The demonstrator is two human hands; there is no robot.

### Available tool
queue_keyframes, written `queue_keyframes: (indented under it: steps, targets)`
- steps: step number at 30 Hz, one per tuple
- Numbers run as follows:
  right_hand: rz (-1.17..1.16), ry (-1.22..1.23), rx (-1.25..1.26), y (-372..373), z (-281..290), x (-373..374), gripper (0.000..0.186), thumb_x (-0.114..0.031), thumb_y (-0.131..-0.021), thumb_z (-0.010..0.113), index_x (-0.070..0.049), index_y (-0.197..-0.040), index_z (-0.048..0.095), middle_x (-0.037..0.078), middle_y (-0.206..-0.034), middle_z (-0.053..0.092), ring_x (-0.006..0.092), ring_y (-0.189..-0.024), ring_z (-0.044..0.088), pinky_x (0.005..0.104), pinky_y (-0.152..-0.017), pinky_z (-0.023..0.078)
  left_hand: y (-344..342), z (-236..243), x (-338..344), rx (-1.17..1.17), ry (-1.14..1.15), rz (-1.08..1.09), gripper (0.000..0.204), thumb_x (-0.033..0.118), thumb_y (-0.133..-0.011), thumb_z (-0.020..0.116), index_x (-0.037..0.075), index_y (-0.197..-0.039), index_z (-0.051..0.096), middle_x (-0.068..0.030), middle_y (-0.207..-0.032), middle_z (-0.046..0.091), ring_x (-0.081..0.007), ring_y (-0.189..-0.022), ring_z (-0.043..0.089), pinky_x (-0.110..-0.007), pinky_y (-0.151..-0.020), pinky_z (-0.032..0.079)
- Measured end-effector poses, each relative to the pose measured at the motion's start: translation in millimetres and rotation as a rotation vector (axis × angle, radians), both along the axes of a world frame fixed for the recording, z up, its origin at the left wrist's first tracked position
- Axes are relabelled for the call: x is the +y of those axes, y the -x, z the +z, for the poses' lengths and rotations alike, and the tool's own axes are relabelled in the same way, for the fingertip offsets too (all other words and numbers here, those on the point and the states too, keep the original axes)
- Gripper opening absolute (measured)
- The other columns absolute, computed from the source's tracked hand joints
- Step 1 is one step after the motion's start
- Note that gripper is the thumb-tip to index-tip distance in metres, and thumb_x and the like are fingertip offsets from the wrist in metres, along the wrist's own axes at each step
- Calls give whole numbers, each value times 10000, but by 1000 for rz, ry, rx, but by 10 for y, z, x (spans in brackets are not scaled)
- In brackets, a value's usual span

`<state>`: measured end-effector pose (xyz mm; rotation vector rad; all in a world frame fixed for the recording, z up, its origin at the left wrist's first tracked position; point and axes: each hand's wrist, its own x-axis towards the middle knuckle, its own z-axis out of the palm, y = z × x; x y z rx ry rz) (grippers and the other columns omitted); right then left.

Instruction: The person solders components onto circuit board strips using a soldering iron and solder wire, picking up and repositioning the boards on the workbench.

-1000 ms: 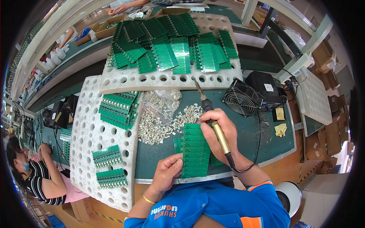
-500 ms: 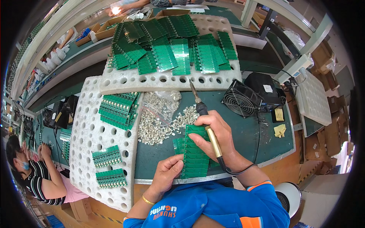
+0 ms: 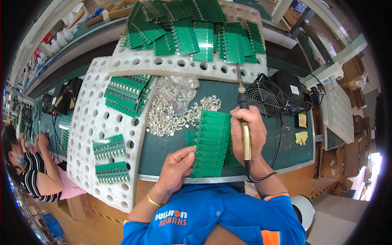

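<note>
My left hand (image 3: 176, 169) pinches the left edge of a green circuit board panel (image 3: 212, 145) between thumb and fingers, near the table's front edge. In my right hand (image 3: 255, 132) is a soldering iron (image 3: 246, 143) with a brass-coloured handle, its tip pointing away from me toward the white foam. My right thumb is close beside the panel's right edge; I cannot tell whether it touches. Another green panel (image 3: 190, 138) lies partly hidden under the held one. Beyond them is a pile of small whitish metal parts (image 3: 163, 118), some inside a clear plastic bag (image 3: 179, 94).
A holed white foam sheet (image 3: 85, 118) at left carries several board strips (image 3: 109, 147). Another foam sheet (image 3: 163, 64) at the back bears many green panels (image 3: 181, 36). A black fan (image 3: 263, 98), a black box (image 3: 288, 87) and a yellow sponge (image 3: 301, 138) stand right. A co-worker (image 3: 41, 171) sits far left.
My right hand has moved right, off the panel's face, and the iron's tip now points more to the right. The left hand keeps its hold on the panel. The whole view has shifted.
</note>
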<state>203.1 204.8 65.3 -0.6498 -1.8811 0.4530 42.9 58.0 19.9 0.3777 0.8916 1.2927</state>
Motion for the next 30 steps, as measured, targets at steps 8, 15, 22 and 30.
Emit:
queue_keyframes:
  steps: [8,15,22,30]
  targets:
    - [22,36,-23,-28,-2,-97,260,86,-825,659,-28,-1042,575,151,-898,604,240,-726,598,324,-633,494,-5,-18,-40,-30,-43,15,370,214,-1030,548,8,-1337,574,45,-873,634,2,-566,321,-182,-493,257]
    - [58,-24,-36,-26,-52,-152,286,106,-807,664,-24,-1048,578,163,-910,611,246,-730,608,320,-625,496,0,44,-15,-55,4,27,368,206,-1039,528,5,-1345,564,55,-821,602,1,-551,305,-184,-487,255]
    - [96,-29,-24,-93,-129,-177,290,129,-817,643,-24,-1055,581,172,-903,615,252,-738,621,325,-623,508,37,-17,0,-82,-35,42,366,194,-1040,525,12,-1356,557,47,-829,611,-4,-539,299,-187,-481,254]
    - [143,-7,-19,-122,-165,-231,281,138,-825,627,-23,-1051,582,170,-892,627,251,-741,623,324,-626,514,62,-45,23,-102,-55,58,359,197,-1042,521,14,-1348,563,45,-858,629,-6,-535,303,-189,-482,259]
